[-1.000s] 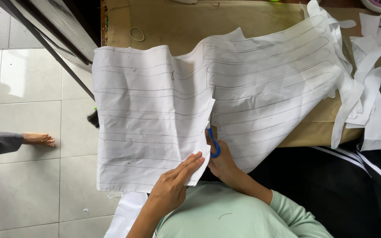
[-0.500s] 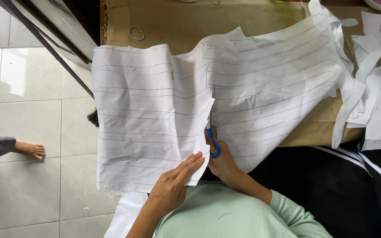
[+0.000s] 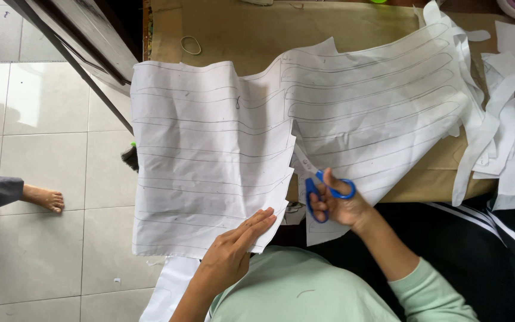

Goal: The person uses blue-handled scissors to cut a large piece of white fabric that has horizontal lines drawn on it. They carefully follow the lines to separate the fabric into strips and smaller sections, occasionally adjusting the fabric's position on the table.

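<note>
- Gripping blue-handled scissors point(image 3: 320, 188), the right hand point(image 3: 341, 206) has its fingers curled through the loops; the blades point up and to the left, toward the cut edge of the sheet point(image 3: 210, 161), and their long axis runs on that slant.
- Left hand point(image 3: 233, 250) lies nearly flat, fingers straight and close together, pressing the lower right corner of the sheet's left part; it clasps nothing.
- Sheet is white, thin and limp, creased, ruled with long pencil lines that run left to right and curve at their ends. Its long axis goes across the view, from the tiled floor side to the brown surface point(image 3: 239, 33).
- A slit runs down the middle of the sheet; the left part hangs off the surface over the floor point(image 3: 49, 149), the right part point(image 3: 382, 113) lies on the surface.
- Cut white strips point(image 3: 502, 137), narrow and curling, lie piled at the right edge of the sheet, draped over the surface's rim.
- A rubber band point(image 3: 191, 44), thin and oval, rests on the surface above the sheet, apart from it.
- Mint-green sleeves point(image 3: 430, 292) cover the person's arms; dark cloth with white stripes point(image 3: 496, 232) lies below the surface at right.
- Another person's bare foot point(image 3: 46, 198) stands on the pale glossy tiles at far left.
</note>
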